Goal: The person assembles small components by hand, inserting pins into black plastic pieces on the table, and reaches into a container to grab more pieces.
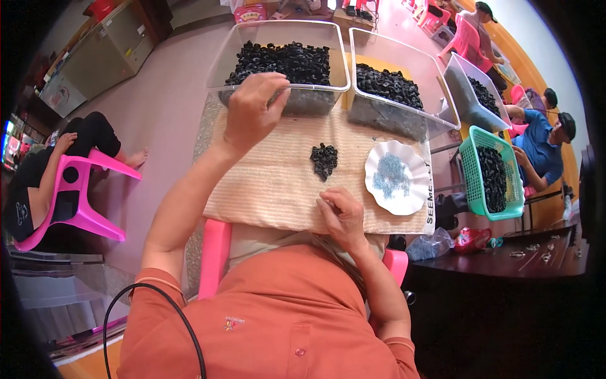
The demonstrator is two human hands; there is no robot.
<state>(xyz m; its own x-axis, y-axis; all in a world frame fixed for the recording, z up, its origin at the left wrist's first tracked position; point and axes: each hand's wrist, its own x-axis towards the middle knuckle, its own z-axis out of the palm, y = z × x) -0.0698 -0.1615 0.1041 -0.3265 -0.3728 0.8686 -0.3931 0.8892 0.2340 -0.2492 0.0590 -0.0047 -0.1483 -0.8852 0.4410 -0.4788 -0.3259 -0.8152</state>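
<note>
My left hand (255, 110) is raised over the near rim of the left clear bin (284, 98), which is filled with small black ring-like parts (284, 63). Its fingers are bent, with a gap between thumb and forefinger, and nothing shows in them. Low over the cloth's near edge, my right hand (344, 218) has its thumb and fingers pinched together; whatever they hold is too small to make out. A little pile of black parts (324, 161) lies on the beige striped cloth (265, 177), just beyond the right hand. Right of it, a white scalloped plate (413, 202) bears tiny clear-blue pieces (391, 175).
A second clear bin (391, 120) of black parts stands beside the first. Farther right are another bin (464, 95) and a green basket (470, 170) of black parts. People sit at both sides, one by a pink stool (82, 189). A dark table (492, 256) stands at right.
</note>
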